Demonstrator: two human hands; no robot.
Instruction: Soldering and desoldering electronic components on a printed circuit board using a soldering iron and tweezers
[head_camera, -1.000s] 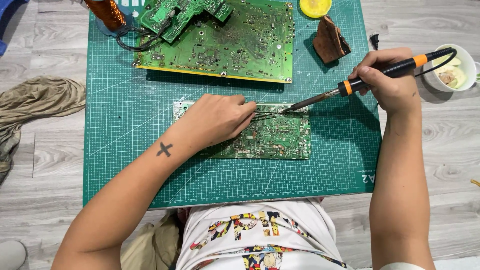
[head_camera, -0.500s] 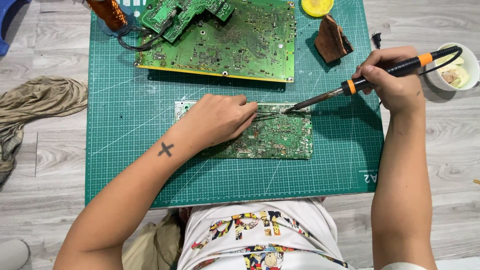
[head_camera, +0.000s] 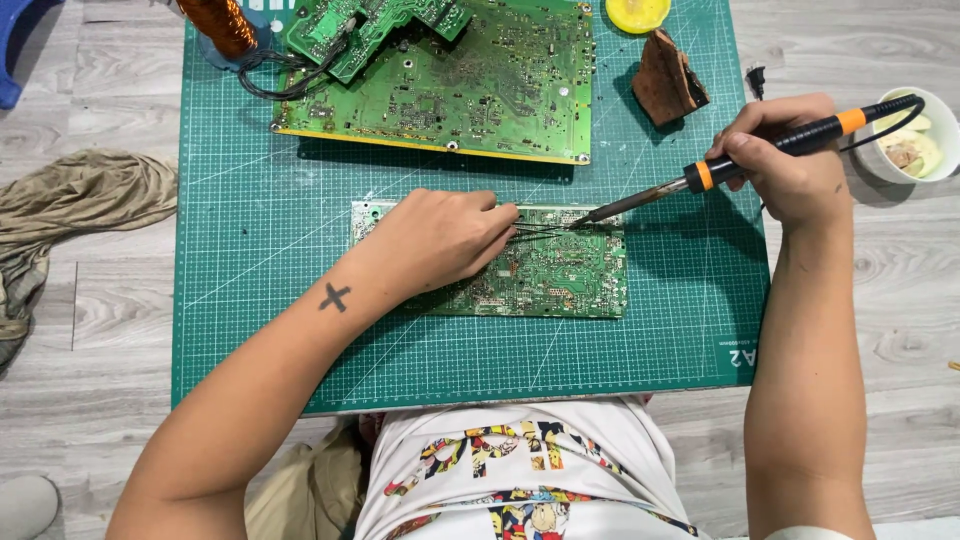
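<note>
Grey wood-look floor, one green cutting mat (head_camera: 250, 330) laid on it with a white grid and white corner marking at its lower right. Left to right:

- one crumpled tan cloth (head_camera: 70, 200) on the floor, off the mat's left edge
- one copper wire coil (head_camera: 218, 25) at the mat's top left
- two main circuit boards — large green board (head_camera: 470, 100) up top with smaller green boards stacked on its left corner, small green board (head_camera: 560, 275) mid-mat
- left hand (head_camera: 440, 240) rests on the small board, fingers pressed together, pinching thin tweezers (head_camera: 545, 230) that point right
- one brown sponge chunk (head_camera: 668, 90), one yellow round tin (head_camera: 637, 12) above it
- right hand (head_camera: 790, 165) closed around one black-and-orange soldering iron (head_camera: 700, 178), tip touching the small board's top edge just beside the tweezer tips
- one white bowl (head_camera: 945, 120) at far right, off the mat

Versus half a second ago: no real change — both hands and the iron tip sit at the same spot.
</note>
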